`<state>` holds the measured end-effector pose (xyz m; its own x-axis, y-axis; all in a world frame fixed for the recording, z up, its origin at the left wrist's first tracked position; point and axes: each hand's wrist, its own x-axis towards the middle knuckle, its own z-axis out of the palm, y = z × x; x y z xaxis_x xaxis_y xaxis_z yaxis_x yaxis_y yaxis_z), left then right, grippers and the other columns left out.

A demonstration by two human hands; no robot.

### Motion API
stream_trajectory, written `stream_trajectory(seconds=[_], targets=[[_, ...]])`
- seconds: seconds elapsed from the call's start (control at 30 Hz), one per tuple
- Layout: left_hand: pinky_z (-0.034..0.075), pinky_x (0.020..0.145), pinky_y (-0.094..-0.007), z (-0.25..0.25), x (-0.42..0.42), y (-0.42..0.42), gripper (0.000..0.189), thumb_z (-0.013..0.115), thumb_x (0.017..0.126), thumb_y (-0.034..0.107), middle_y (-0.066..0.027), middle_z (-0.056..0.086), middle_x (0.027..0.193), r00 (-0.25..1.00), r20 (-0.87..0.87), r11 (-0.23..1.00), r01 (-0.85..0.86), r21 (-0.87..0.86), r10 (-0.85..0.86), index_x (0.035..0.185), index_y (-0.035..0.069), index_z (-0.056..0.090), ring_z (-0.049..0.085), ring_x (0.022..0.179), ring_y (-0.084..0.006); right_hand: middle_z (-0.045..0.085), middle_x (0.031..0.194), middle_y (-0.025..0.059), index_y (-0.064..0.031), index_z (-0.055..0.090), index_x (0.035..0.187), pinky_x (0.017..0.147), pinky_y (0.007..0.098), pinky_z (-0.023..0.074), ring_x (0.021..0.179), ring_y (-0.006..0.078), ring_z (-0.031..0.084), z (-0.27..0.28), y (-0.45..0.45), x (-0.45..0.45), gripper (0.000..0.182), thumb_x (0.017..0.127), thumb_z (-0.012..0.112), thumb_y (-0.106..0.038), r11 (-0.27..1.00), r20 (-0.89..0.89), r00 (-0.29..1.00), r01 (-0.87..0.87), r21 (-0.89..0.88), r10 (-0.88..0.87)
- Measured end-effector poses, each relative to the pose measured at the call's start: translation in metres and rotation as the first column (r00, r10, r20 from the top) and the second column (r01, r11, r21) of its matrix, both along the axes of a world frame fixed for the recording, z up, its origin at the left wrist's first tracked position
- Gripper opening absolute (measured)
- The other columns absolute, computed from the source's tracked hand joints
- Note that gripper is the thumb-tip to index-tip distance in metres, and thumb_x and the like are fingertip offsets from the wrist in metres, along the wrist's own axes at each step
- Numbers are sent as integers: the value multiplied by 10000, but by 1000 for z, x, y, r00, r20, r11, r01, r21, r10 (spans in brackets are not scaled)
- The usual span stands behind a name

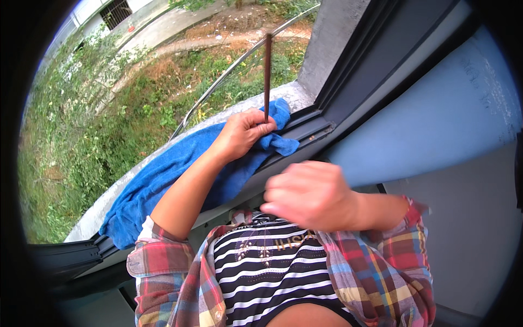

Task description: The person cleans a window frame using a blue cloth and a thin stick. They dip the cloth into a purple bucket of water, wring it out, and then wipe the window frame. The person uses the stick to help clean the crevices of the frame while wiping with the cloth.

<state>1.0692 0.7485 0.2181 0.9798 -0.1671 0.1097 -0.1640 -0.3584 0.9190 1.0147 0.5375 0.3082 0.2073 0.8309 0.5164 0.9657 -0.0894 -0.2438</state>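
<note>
My left hand [247, 133] grips a slim dark brown stick [267, 73], likely a chopstick, which stands nearly upright. Under that hand lies a blue towel [171, 171], draped along the window sill and over the dark metal window track [304, 130]. One bunched end of the towel sits around the stick's lower part, so the stick's tip is hidden. Blurred by motion, my right hand [306, 196] is in the air before my chest, apart from the towel. Its fingers are curled in, and nothing shows in them; the palm is hidden.
A dark window frame [359, 53] rises on the right beside a concrete wall [331, 36]. Close to my right arm is a light blue panel [429, 110]. Beyond the outer concrete ledge [88, 220], a curved metal rail [229, 75] and green plants [94, 151] lie outside.
</note>
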Motion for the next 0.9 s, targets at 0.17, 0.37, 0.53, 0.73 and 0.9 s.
stream_trajectory(seconds=[0.17,0.37,0.53,0.73,0.9], targets=[[459,740,-299,16,-4,-6,126,625,846,127,-66,606,850,958,207,972,163,168,-197,883,9,645,570,805,-180,531,1094,140,-13,484,1118,868,387,450,958,294,571,-22,-10,52,652,614,823,-251,842,-377,831,503,196,-409],[466,799,-410,14,-12,1,367,660,770,131,-172,544,1078,920,363,943,23,333,-150,1125,75,584,556,964,-365,550,602,19,-42,560,640,498,276,402,514,150,495,-30,43,36,422,888,578,-383,886,-548,822,132,444,152],[485,756,-411,49,-20,28,340,678,764,266,-132,614,985,983,83,803,85,589,-164,1036,70,615,590,934,-328,476,496,49,-83,528,568,404,327,380,418,208,495,-53,37,55,283,760,665,-239,981,234,956,152,116,-176],[482,724,-417,44,-21,18,236,655,787,241,-123,608,908,916,351,827,-41,561,-193,942,65,627,585,882,-321,372,490,2,-100,498,569,377,302,306,410,166,425,-34,9,41,381,756,680,-378,977,172,985,-5,215,-32],[486,738,-417,36,22,-45,262,671,769,274,-143,607,899,909,358,782,-61,621,-213,920,63,633,586,879,-325,280,500,-6,-79,484,582,378,287,234,396,146,339,-14,23,16,434,751,666,-435,970,237,971,-70,232,13]])
